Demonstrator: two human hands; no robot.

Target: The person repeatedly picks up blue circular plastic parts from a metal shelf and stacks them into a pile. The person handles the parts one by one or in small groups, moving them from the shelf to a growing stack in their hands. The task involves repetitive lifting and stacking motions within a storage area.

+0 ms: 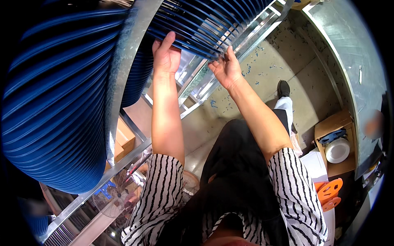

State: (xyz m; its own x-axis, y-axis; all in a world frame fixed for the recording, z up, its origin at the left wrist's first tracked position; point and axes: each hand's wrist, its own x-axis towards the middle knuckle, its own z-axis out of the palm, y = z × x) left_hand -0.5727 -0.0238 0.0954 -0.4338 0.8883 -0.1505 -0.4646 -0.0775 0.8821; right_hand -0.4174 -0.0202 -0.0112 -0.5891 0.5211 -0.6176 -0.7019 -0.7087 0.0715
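Note:
Long, thin blue strips (201, 24) hang in a curved, closely spaced row on a metal rack at the top of the view. At the near edge of this row is my left hand (166, 59), thumb up, closed on the lowest strip; its other fingers are mostly hidden behind it. My right hand (227, 71) is further right, palm turned up, with fingers curled at the right part of the same strip. How firmly it grips cannot be made out.
A large bundle of blue strips (57, 106) fills the left side behind a metal upright (125, 65). Below are a rack rail (78, 207) and a fan (113, 199). On the right stand a metal-topped table (344, 37), an open cardboard box (348, 162) and orange parts (329, 190). Blue scraps litter the floor.

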